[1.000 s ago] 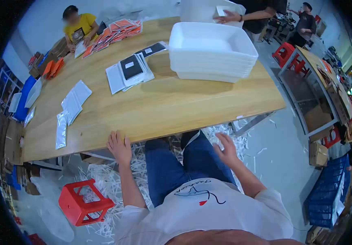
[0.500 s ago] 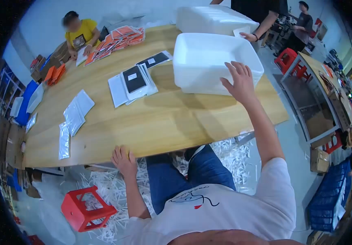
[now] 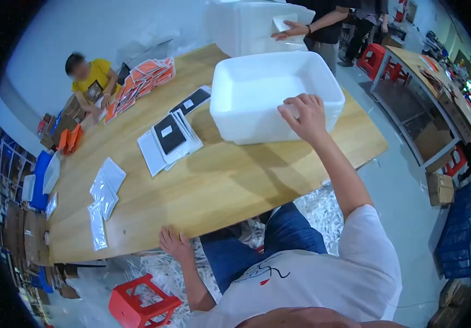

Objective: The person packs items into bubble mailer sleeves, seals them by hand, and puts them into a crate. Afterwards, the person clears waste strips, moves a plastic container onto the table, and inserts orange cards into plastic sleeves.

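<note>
My right hand (image 3: 305, 117) is at the near rim of a stack of white plastic tubs (image 3: 246, 123), its fingers curled over the edge. At the table's front edge rests my left hand (image 3: 176, 244), fingers spread, holding nothing. Left of the tubs, a black packet with a white label (image 3: 168, 134) lies on white packets (image 3: 150, 153). Another black packet (image 3: 191, 100) lies behind it. Clear-wrapped white packets (image 3: 104, 188) are fanned out on the left of the wooden table (image 3: 235, 191).
Behind the tubs, a person in black (image 3: 323, 22) holds another tub stack (image 3: 241, 27). A person in yellow (image 3: 90, 82) sits by orange packets (image 3: 142, 82). A red stool (image 3: 139, 303) stands below left; paper shreds (image 3: 323, 210) cover the floor under the table.
My right hand has moved from beside the table's front edge up to the tub stack and now grips its rim. My left hand stays at the table edge. The view has shifted.
</note>
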`<state>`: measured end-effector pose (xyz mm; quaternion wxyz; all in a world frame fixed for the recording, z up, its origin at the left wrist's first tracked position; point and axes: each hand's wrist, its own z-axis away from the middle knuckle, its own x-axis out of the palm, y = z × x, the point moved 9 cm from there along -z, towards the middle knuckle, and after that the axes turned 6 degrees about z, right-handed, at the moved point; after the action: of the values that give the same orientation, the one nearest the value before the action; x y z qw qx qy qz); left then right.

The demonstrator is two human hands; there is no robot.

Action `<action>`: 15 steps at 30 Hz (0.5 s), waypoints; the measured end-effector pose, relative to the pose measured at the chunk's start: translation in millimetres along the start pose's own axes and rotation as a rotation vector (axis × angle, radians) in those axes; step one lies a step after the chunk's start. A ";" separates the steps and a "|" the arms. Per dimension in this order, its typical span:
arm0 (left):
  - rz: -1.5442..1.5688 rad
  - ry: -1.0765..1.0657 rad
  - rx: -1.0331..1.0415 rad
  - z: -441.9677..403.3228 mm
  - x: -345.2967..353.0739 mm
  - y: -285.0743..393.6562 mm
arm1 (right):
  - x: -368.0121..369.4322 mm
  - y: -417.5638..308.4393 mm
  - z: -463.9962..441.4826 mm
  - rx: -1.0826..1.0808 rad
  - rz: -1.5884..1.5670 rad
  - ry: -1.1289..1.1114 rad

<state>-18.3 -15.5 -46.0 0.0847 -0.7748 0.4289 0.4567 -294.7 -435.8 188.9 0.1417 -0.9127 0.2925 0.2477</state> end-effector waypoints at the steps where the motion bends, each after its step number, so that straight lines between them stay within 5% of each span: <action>1: 0.011 0.002 -0.012 -0.1 0.1 0.0 | -3.9 -0.7 2.9 0.014 -0.029 0.036; 8: 0.002 0.026 0.008 -3.2 -4.8 7.6 | -59.7 -23.2 24.5 -0.007 -0.010 0.194; 15: 0.045 0.051 0.035 -6.0 -8.4 10.6 | -103.4 -15.0 55.5 0.047 -0.027 0.096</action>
<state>-24.1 -20.3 -33.3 0.0769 -0.7748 0.4559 0.4312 -379.1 -353.6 199.5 0.1522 -0.9238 0.2924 0.1946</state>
